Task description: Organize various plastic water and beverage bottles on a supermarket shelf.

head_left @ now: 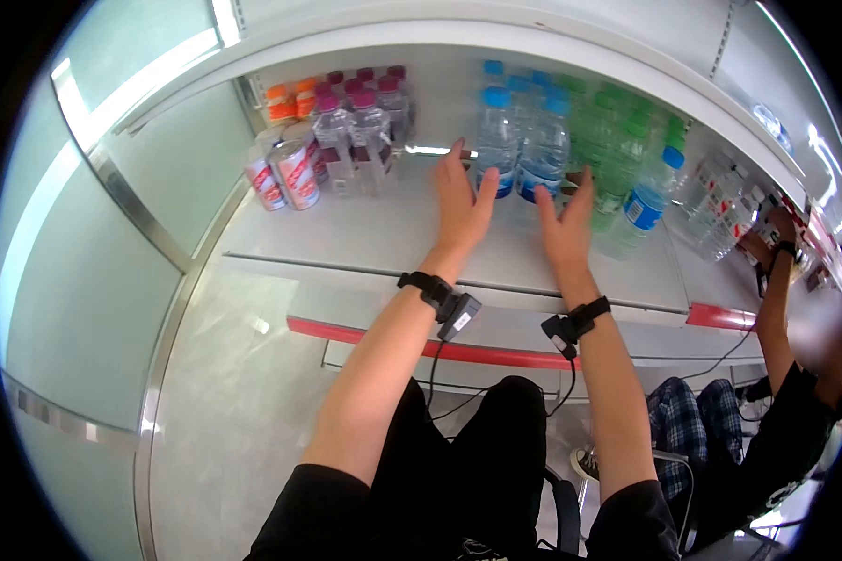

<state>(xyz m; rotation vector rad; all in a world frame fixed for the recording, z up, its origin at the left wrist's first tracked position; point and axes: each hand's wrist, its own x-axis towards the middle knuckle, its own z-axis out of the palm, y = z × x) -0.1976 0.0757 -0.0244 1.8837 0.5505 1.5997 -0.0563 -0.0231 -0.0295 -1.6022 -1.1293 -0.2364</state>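
Two front water bottles with blue caps and blue labels, a left one [498,140] and a right one [544,150], stand upright on the white shelf [365,238], more behind them. My left hand [465,208] is beside the left bottle, fingers apart and stretched upward, thumb close to its label. My right hand [568,224] is by the lower part of the right bottle, thumb and fingers spread in a V. Neither hand is wrapped round a bottle. Right of my right hand stand green-capped bottles [617,154] and a blue-labelled bottle [647,201].
Left on the shelf are magenta-capped bottles [371,140], red-and-white cans [297,175] and orange-capped bottles [281,101]. A co-worker's arm [775,299] reaches in at the right, near clear bottles [728,222]. An upper shelf edge [440,39] overhangs. Cables hang from my wrist devices.
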